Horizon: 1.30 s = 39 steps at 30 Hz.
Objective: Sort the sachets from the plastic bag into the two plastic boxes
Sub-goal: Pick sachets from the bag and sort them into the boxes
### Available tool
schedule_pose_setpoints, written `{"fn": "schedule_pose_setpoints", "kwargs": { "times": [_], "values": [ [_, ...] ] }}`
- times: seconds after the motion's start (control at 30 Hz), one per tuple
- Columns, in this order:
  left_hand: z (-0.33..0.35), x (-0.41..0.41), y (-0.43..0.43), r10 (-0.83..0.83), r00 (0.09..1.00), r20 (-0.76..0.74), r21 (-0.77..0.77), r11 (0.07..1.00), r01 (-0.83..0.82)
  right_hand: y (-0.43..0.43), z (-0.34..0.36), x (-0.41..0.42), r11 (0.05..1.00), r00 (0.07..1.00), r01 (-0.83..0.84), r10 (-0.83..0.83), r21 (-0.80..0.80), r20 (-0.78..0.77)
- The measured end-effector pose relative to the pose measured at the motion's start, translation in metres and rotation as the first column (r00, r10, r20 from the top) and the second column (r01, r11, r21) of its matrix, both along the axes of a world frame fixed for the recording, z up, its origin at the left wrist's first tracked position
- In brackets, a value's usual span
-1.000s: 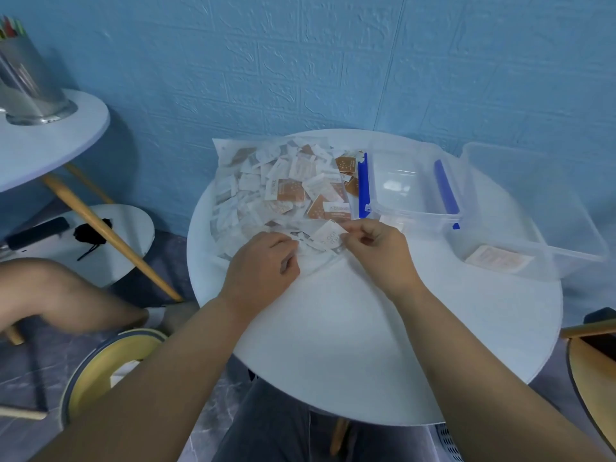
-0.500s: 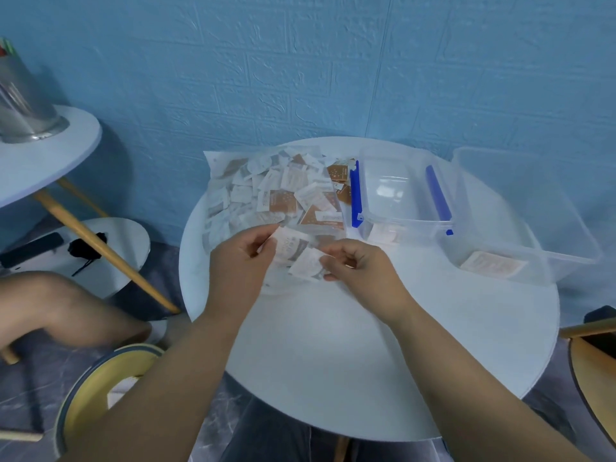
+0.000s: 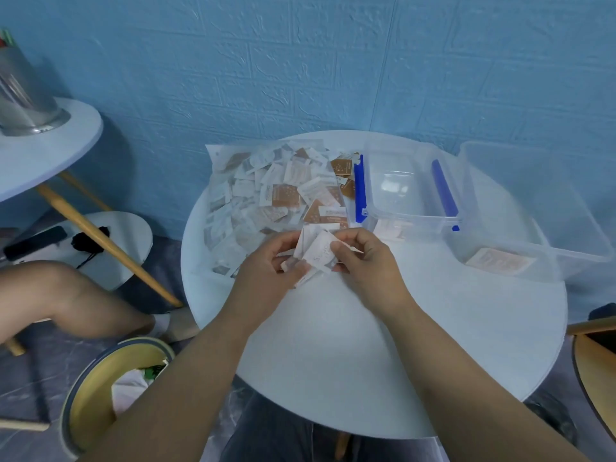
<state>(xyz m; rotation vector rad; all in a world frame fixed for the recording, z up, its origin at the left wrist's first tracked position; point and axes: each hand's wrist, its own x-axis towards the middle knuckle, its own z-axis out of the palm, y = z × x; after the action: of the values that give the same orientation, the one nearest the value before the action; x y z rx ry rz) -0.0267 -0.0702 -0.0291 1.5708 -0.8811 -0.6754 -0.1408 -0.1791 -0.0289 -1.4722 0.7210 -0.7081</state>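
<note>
White sachets (image 3: pixel 316 253) sit bunched between my hands at the plastic bag's (image 3: pixel 233 195) near edge, above the table (image 3: pixel 366 361). Left hand (image 3: pixel 266 273) fingers grip the bunch and right hand (image 3: pixel 366 261) pinches the top one. Looks mid-sort: next, read its type and drop it in the blue-clipped box (image 3: pixel 413 217) or the open box (image 3: pixel 573 228).

wall (image 3: pixel 300 61) blue, brick-embossed | round white table (image 3: pixel 383 345) | white side table (image 3: pixel 43 151), wooden legs (image 3: pixel 110 248) | floor (image 3: pixel 30 378) dark, marbled
</note>
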Motion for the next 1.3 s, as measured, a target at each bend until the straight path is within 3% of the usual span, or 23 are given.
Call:
{"fn": "schedule_pose_setpoints", "kwargs": {
  "times": [0.13,0.3,0.53,0.6,0.7,0.83,1.0,1.17,1.3],
  "values": [
    [-0.001,-0.002,0.003,0.042,0.999,0.0,-0.001,0.999,-0.042,-0.002,0.003,-0.012,1.0,0.999,-0.009,0.008,0.026,0.052],
    [0.004,-0.011,-0.005,0.174,0.978,-0.113,-0.074,0.98,-0.183,-0.008,0.006,-0.048,0.991,1.0,-0.02,0.023,-0.132,0.019],
    [-0.01,-0.069,-0.032,-0.013,0.998,-0.064,-0.057,0.998,0.01,-0.007,-0.012,-0.087,0.94,0.979,0.093,-0.146,-0.327,-0.142],
    [-0.016,-0.077,-0.033,-0.079,0.997,0.0,-0.029,0.996,0.079,-0.007,-0.02,-0.093,0.935,0.974,0.125,-0.18,-0.333,-0.14],
    [-0.024,-0.082,-0.035,-0.169,0.955,0.244,0.067,0.985,0.157,-0.006,-0.024,-0.096,0.928,0.973,0.148,-0.199,-0.342,-0.117],
    [-0.025,-0.089,-0.039,-0.135,0.87,0.474,0.084,0.991,0.108,-0.004,-0.024,-0.096,0.892,0.977,0.04,-0.128,-0.449,-0.168],
    [-0.028,-0.089,-0.038,-0.089,0.863,0.497,0.086,0.995,0.053,-0.004,-0.029,-0.095,0.781,0.939,-0.192,-0.03,-0.595,-0.343],
    [-0.031,-0.087,-0.036,-0.026,0.819,0.574,0.108,0.993,-0.044,-0.002,-0.029,-0.094,0.759,0.948,-0.175,-0.043,-0.628,-0.316],
    [-0.031,-0.092,-0.036,-0.058,0.725,0.687,0.132,0.99,-0.046,0.001,-0.029,-0.09,0.795,0.937,-0.197,-0.019,-0.574,-0.349]
  ]
}}
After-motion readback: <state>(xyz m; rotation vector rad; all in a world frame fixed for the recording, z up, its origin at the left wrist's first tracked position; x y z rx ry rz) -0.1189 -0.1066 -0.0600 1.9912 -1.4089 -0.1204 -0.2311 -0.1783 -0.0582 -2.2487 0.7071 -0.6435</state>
